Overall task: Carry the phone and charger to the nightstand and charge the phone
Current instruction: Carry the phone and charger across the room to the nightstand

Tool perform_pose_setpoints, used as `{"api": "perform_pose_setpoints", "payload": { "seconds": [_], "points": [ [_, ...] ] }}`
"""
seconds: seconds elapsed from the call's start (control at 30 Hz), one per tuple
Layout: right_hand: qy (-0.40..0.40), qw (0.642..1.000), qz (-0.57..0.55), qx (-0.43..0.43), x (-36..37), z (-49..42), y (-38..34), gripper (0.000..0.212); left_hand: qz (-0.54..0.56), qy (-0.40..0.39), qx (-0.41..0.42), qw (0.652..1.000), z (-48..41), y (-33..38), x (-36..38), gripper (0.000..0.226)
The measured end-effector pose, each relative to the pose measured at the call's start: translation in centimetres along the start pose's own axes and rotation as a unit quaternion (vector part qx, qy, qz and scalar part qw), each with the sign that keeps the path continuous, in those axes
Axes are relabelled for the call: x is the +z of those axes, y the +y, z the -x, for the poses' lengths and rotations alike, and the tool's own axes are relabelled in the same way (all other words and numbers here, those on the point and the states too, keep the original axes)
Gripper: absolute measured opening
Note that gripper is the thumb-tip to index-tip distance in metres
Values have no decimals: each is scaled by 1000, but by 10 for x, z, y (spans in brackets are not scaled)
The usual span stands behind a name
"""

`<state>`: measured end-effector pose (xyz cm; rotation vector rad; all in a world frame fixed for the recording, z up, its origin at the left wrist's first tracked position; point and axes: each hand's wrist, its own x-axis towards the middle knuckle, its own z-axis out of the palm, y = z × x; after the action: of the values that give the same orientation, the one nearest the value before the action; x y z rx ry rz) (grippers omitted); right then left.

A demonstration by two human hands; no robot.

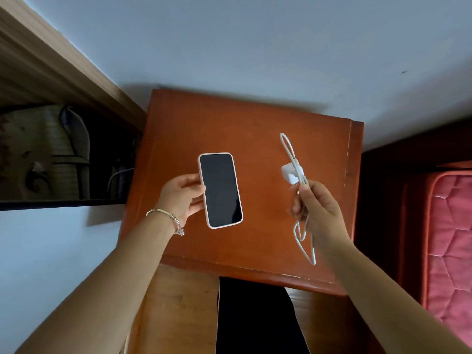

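Observation:
My left hand (182, 196) grips a phone (220, 190) by its left edge; the phone has a dark screen facing up and a pale case. It hovers over the middle of the reddish-brown wooden nightstand (194, 123). My right hand (318, 208) is closed on a white charger: its small square plug (288, 172) sticks out above my fingers, and the folded white cable (305, 245) loops out above and below my fist. Both hands are over the nightstand top, the phone to the left and the charger to the right.
A pale blue wall (255, 42) runs behind the nightstand. A dark open shelf (63, 154) under a wooden ledge sits to the left, with a white cord (120, 173) at its edge. A pink quilted mattress (449, 238) lies at the right.

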<state>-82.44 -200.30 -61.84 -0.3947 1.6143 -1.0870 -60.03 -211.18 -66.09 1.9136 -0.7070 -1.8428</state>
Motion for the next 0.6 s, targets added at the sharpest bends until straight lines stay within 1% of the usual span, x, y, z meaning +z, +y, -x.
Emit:
{"api": "perform_pose_setpoints", "payload": {
  "seconds": [0.23, 0.6],
  "points": [
    [-14, 999, -22, 20, 8, -10, 6, 26, -5, -4, -15, 1000, -10, -11, 0, 31],
    [-26, 999, -8, 37, 14, -19, 4, 26, 5, 0, -30, 1000, -20, -13, 3, 32]
  ]
}}
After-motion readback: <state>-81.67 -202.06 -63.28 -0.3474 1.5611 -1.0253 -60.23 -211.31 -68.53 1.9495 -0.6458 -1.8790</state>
